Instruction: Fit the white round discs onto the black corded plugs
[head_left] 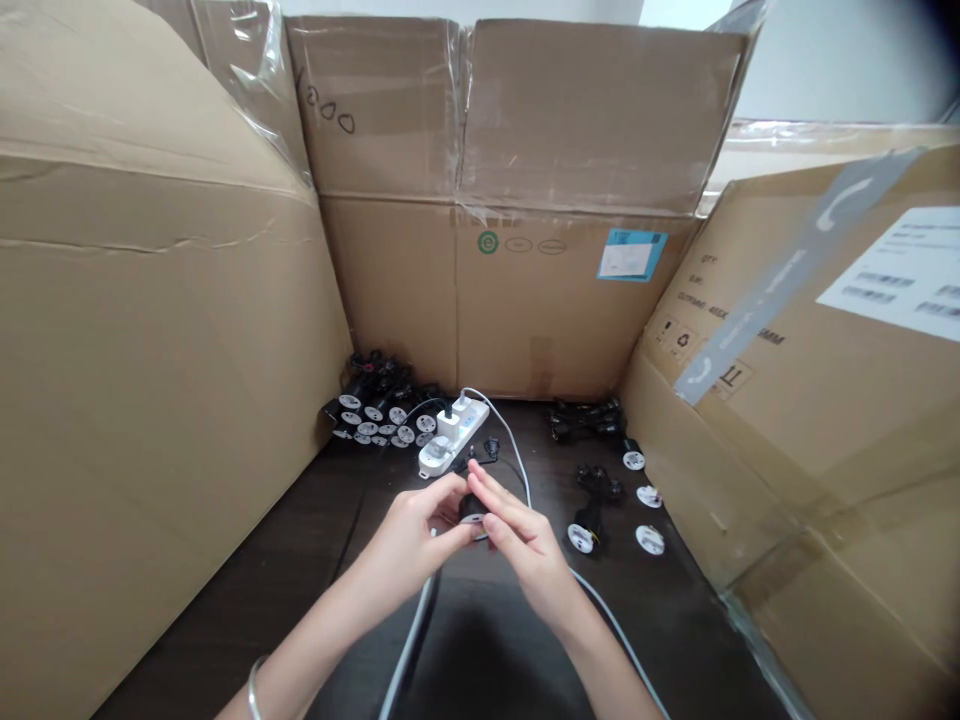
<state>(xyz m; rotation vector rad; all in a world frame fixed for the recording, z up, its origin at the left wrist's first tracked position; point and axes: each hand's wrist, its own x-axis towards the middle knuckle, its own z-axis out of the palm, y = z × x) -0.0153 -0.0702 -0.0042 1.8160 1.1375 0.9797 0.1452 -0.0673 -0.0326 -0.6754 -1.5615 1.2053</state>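
Left hand (409, 540) and right hand (525, 545) clamp their fingers together on a small black-and-white plug (472, 515), just beside a white power strip (435, 455).

Nine o'clock: a tall cardboard carton (150, 400) rises like a wall.
Twelve o'clock: a taped carton (570, 300) with plastic wrap.
Three o'clock: a labelled carton (750, 270) leans inward.
One o'clock: a white wall (840, 60).
Six o'clock: a dark wood-grain surface (690, 650).

A dark brown wood-look surface (675, 640) is pretty much covered up front, with black plugs with round white faces (379, 420) piled on it and a long white plastic power strip (454, 437) laid right beside them.
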